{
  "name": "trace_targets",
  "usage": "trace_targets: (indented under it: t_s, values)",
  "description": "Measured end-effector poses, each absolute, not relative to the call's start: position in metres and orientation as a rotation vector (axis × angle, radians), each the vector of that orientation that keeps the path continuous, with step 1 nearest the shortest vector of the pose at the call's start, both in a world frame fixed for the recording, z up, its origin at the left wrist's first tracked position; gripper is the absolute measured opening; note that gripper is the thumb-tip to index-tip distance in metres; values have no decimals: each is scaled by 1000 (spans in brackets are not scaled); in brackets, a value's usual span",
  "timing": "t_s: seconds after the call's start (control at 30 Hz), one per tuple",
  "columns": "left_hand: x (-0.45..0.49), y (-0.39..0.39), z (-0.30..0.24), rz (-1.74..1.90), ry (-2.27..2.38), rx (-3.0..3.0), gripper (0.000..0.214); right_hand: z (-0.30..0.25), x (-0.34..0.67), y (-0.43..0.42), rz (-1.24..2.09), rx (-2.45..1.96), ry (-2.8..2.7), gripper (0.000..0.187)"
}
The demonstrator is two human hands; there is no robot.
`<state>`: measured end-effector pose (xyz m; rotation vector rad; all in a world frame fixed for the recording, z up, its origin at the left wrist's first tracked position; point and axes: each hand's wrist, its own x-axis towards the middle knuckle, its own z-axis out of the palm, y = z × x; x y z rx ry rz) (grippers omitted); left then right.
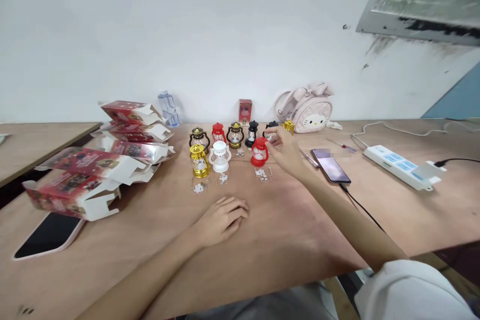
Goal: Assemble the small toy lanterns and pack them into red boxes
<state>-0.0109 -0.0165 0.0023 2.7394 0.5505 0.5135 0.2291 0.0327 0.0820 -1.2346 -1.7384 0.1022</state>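
My left hand [221,220] rests on the table, fingers loosely bent and holding nothing. My right hand [285,150] is raised beside a small red lantern [259,153]. Its thumb and fingers are apart, the thumb close to the lantern's right side; whether they touch is unclear. Behind these fingers a black lantern [271,125] is partly hidden. A gold lantern [200,162] and a white lantern [220,157] stand in front on the left. Further back are a second red lantern [218,133], another black lantern [252,134] and bronze-black lanterns [235,136]. White paper cutouts [263,175] lie before several lanterns.
Opened red boxes [75,185] pile up at the left, above a phone [48,235]. A water bottle [168,109], an upright red box [245,111] and a pink bag [313,112] line the wall. Rightward are another phone [332,166] and a power strip [401,166].
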Motion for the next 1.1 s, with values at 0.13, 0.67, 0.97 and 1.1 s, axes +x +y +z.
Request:
trace_targets:
  t_s: [0.13,0.67,0.97,1.1]
  values:
    - [-11,-17,3,468,570,2770,20,27,220,25,-33,-1247,-1567,27]
    - [-9,-16,5,513,581,2874,19,-6,241,55,114,-1495,-1442,23]
    - [-9,-15,5,595,659,2909,23,1,237,47,212,-1362,-1331,21]
    - [-10,-17,5,1142,878,2841,42,16,224,22,686,-1122,-1133,23]
